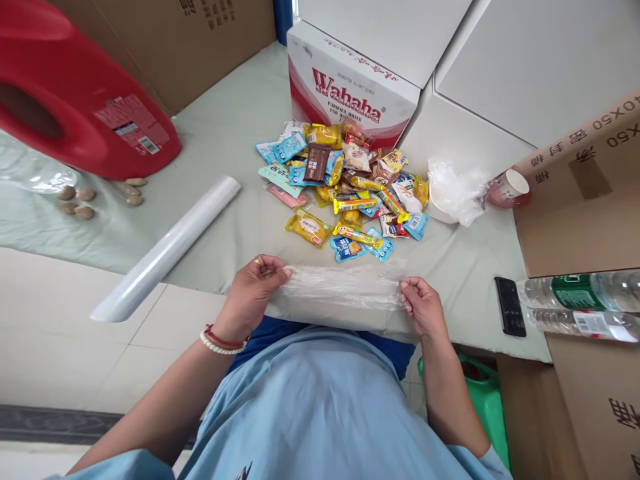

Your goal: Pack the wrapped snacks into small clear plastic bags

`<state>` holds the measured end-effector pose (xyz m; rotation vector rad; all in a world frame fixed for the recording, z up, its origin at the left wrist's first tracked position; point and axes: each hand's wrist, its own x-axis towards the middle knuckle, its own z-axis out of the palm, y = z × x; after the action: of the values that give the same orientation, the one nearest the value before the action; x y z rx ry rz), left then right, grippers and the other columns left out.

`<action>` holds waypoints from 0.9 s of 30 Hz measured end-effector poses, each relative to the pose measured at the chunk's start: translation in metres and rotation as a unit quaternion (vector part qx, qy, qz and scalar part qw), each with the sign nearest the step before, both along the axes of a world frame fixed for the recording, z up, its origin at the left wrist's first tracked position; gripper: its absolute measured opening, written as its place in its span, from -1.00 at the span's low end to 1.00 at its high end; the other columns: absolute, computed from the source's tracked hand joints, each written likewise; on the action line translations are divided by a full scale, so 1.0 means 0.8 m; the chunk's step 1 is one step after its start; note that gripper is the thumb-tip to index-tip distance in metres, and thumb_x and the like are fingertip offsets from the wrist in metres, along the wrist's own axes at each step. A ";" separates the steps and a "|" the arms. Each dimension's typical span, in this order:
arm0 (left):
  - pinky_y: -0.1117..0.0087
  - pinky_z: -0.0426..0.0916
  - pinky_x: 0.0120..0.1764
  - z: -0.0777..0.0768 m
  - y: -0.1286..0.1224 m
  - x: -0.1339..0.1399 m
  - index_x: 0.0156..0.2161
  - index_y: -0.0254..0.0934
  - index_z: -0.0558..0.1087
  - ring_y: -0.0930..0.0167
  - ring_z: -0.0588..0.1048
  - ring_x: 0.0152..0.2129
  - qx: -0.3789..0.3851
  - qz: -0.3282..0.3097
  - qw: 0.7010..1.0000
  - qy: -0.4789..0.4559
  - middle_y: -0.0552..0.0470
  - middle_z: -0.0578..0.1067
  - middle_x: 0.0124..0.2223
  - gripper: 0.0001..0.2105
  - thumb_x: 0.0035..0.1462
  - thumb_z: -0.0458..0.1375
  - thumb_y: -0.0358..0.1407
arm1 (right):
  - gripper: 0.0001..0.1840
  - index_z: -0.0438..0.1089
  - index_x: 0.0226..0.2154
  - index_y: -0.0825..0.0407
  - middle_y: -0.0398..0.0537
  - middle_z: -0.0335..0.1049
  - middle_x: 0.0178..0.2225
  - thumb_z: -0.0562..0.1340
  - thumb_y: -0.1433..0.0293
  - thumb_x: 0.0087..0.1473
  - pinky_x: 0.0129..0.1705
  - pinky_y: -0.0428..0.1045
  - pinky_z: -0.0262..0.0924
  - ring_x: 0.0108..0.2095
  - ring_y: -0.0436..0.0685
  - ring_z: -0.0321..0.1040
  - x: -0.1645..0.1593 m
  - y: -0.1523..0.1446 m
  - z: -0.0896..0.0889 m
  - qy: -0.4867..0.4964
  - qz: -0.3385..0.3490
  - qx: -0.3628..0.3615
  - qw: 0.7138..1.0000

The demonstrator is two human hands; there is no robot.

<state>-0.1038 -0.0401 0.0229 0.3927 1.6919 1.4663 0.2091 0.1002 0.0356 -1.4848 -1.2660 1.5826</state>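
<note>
A thin, clear plastic bag (pixel 345 285) is stretched sideways near the table's front edge. My left hand (pixel 260 280) pinches its left end between thumb and fingers. At the other end, my right hand (pixel 420 300) grips the plastic the same way. Just beyond the bag lies a heap of wrapped snacks (pixel 350 180) in blue, yellow, brown and red packets. A yellow packet (pixel 309 229) rests at the heap's near left side. To the left of my left hand, a roll of clear plastic bags or film (pixel 170 247) lies slantwise, overhanging the table edge.
A Wahaha carton (pixel 350 87) stands behind the snacks. At left are a red jug (pixel 90 100) and several brown nuts (pixel 84 195). On the right are crumpled plastic (pixel 457 190), a paper cup (pixel 515 183), a phone (pixel 510 307), bottles (pixel 580 291) and a cardboard box (pixel 585 187).
</note>
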 end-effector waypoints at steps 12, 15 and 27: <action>0.04 0.25 0.17 -0.011 0.010 0.073 0.03 -0.11 0.53 0.12 0.45 0.11 0.207 -0.320 0.739 0.556 -0.15 0.56 0.08 -0.71 0.26 0.27 -0.10 | -0.44 0.43 -0.16 -0.01 -0.38 0.24 -0.65 0.54 0.08 -0.15 -0.75 -0.19 -0.23 -0.74 -0.15 -0.08 -0.019 0.006 0.022 0.044 -0.006 -0.021 0.999; 0.20 0.34 -0.08 -0.015 0.030 0.082 -0.15 -0.22 0.56 0.24 0.52 -0.16 0.174 -0.366 0.743 0.534 -0.12 0.59 -0.21 -0.77 0.41 0.06 -0.23 | -0.46 0.44 -0.15 0.00 -0.37 0.24 -0.65 0.55 0.13 -0.14 -0.74 -0.20 -0.21 -0.73 -0.16 -0.06 -0.020 0.013 0.029 0.064 -0.023 -0.019 0.997; 0.39 0.40 -0.35 -0.003 0.050 0.103 -0.33 -0.25 0.57 0.37 0.55 -0.48 -0.008 -0.221 0.973 0.067 -0.02 0.66 -0.37 -0.66 0.22 0.13 -0.03 | -0.60 0.42 -0.35 -0.03 -0.26 0.32 -0.51 0.51 0.08 -0.07 -0.59 -0.16 0.16 -0.56 -0.07 0.24 -0.032 -0.038 -0.001 0.098 -0.047 -0.003 0.994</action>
<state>-0.0215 -0.0004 0.0205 0.8174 1.5890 1.1164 0.1834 0.0699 0.0351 -1.3367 -1.0664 1.6266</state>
